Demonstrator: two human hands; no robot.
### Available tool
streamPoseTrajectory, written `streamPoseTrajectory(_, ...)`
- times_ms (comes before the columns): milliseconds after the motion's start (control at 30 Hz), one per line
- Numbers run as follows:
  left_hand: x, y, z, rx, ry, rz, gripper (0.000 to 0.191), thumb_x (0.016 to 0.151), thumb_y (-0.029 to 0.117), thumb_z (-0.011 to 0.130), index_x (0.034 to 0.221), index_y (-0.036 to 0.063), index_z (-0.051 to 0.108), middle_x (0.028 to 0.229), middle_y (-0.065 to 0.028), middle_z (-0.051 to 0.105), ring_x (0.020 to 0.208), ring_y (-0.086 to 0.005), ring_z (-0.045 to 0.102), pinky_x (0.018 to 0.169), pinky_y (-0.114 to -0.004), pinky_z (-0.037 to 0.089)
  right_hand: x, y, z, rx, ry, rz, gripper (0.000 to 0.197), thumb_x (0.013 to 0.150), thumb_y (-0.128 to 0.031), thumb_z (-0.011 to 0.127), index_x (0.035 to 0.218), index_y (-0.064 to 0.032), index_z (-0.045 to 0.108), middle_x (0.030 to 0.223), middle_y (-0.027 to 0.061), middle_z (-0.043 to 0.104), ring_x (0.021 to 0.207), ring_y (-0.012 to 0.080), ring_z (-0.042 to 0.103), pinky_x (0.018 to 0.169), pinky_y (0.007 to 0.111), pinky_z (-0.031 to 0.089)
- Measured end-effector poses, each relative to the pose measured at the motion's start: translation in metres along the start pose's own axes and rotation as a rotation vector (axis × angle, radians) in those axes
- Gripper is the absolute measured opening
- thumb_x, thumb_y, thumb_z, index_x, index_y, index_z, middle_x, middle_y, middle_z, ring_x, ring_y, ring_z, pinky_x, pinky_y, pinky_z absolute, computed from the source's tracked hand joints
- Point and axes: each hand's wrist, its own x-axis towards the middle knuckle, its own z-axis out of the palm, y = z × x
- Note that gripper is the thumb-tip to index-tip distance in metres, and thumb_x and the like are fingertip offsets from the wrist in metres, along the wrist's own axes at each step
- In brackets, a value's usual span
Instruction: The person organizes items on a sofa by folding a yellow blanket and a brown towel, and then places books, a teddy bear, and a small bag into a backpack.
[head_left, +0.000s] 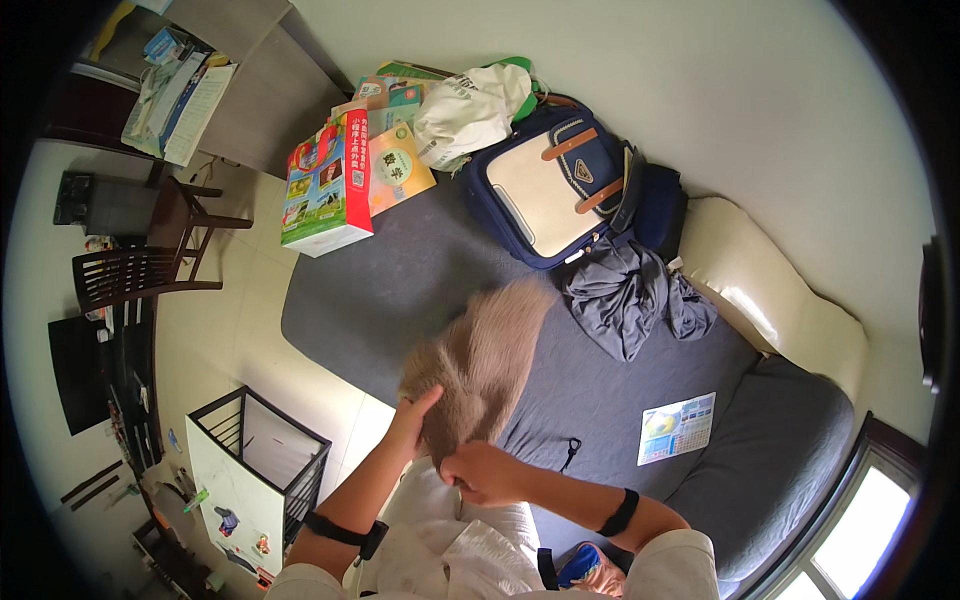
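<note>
A brown textured cloth item (480, 360), perhaps a garment, hangs from my hands over the dark grey sofa seat (360, 292). Its far end is blurred. My left hand (415, 420) grips the cloth's left side, thumb on top and fingers hidden beneath. Closed in a fist, my right hand (484, 474) pinches the near end just in front of my lap. A crumpled grey garment (622, 292) lies beyond the cloth to the right. Right of my right hand, a black cord loop (573, 448) rests on the seat.
At the back are a navy and cream backpack (547, 191), a white plastic bag (472, 112), books (397, 169) and a printed carton (330, 187). A printed sheet (676, 427) lies right. A white-topped side table (232, 480) and wooden chair (180, 232) stand left.
</note>
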Motion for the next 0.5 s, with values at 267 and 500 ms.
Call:
streamPoseTrajectory(267, 0.017, 0.005, -0.079, -0.14, 0.27, 0.284, 0.026, 0.085, 0.01, 0.07, 0.109, 0.0052, 0.062, 0.103, -0.0084, 0.066, 0.093, -0.018, 0.065, 0.076, -0.031, 0.054, -0.022, 0.001, -0.015, -0.166, 0.087, 0.74, 0.04, 0.082, -0.022, 0.063, 0.12, -0.0131, 0.053, 0.089, 0.0174, 0.067, 0.09, 0.0354, 0.066, 0.075, 0.048, 0.051)
streamPoseTrajectory(500, -0.056, 0.1, -0.071, -0.212, 0.075, 0.79, 0.033, 0.091, 0.005, 0.063, 0.123, 0.0017, 0.054, 0.119, -0.0104, 0.063, 0.108, -0.023, 0.062, 0.09, -0.037, 0.054, -0.014, -0.027, -0.1, -0.387, 0.838, 0.216, 0.026, 0.072, -0.003, 0.065, 0.098, -0.0052, 0.064, 0.09, 0.0148, 0.066, 0.086, 0.0341, 0.064, 0.078, 0.041, 0.052)
